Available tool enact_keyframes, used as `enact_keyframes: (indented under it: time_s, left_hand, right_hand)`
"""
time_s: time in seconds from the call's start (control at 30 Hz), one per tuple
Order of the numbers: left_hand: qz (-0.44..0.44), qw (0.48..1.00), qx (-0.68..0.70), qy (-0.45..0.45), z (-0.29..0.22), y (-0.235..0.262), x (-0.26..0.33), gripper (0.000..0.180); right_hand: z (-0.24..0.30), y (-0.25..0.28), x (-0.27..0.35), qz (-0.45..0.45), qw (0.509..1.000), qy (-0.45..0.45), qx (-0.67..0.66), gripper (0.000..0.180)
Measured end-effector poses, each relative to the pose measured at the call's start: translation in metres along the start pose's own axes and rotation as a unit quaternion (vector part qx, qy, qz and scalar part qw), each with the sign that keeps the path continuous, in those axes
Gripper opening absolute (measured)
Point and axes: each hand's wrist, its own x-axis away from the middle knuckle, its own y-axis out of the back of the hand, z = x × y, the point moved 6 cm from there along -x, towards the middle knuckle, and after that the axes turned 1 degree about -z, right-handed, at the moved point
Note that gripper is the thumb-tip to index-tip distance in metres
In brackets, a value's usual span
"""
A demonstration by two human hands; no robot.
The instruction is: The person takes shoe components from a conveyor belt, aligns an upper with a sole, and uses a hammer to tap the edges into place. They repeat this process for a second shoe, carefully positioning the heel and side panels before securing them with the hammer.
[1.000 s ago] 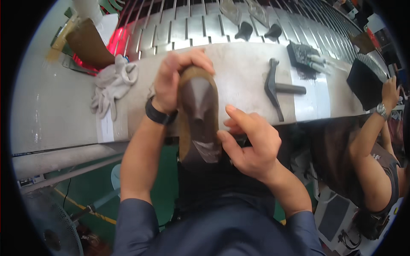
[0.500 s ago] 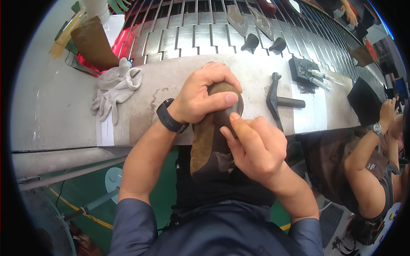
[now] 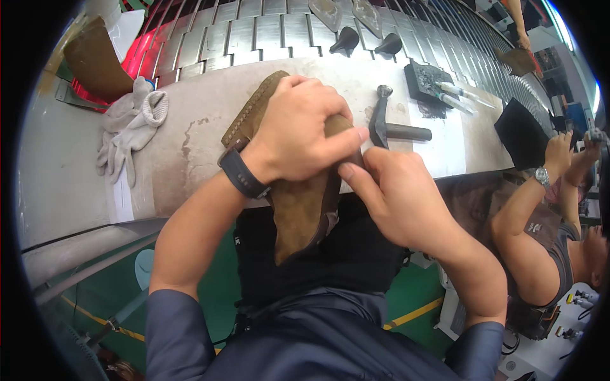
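Note:
My left hand (image 3: 308, 127), with a black watch on its wrist, is closed over a brown suede shoe upper (image 3: 298, 206). Its stitched end (image 3: 248, 111) points to the far left, and a darker loose edge hangs toward my lap. At the right end of the upper, my right hand (image 3: 397, 190) grips the rounded edge, thumb on the near side. Its other fingertips are largely hidden. Beyond this hand, a hammer (image 3: 406, 132) with a dark head lies on the bench (image 3: 197, 95).
Grey work gloves (image 3: 130, 130) lie at the left. Right of the hammer are a black block (image 3: 422, 82) and clear syringes (image 3: 460, 98). Dark pads (image 3: 345, 41) and flat pieces rest on a slatted metal conveyor (image 3: 267, 35). A co-worker's arm (image 3: 521, 197) is at the right.
The shoe upper has turned, bringing its stitched end out to the far left of my left hand. My right hand has shifted from a pinch to a grip round the edge. The view has moved rightward.

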Motion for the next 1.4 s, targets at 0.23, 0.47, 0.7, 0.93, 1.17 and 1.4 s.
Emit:
enact_keyframes:
  time_s: [0.23,0.47,0.7,0.93,1.17,1.4]
  left_hand:
    - [0.036,0.998,-0.025,-0.033,-0.008,-0.003,0.001,0.026]
    - [-0.175,0.983,0.045,0.028,-0.009,0.045,0.056,0.034]
    - [-0.118,0.848,0.369,0.362,-0.012,0.081,0.162,0.054]
    - [-0.15,0.926,0.227,0.262,-0.014,0.133,0.013,0.057]
    - [-0.255,0.944,0.011,0.207,0.152,0.205,-0.086,0.041]
    - [-0.265,0.944,-0.023,0.195,0.265,0.171,-0.063,0.054]
  right_hand:
    - [-0.015,-0.002,-0.004,0.106,0.987,-0.094,-0.072,0.044]
    - [-0.043,-0.039,-0.03,0.052,0.962,-0.058,-0.26,0.066]
    - [-0.029,-0.044,0.002,0.029,0.783,0.071,-0.618,0.054]
    - [-0.019,0.053,-0.033,-0.195,0.94,0.14,-0.244,0.062]
    - [-0.095,0.2,-0.152,-0.161,0.97,0.031,0.181,0.044]
    - [-0.255,0.24,-0.305,-0.01,0.915,-0.1,0.391,0.046]
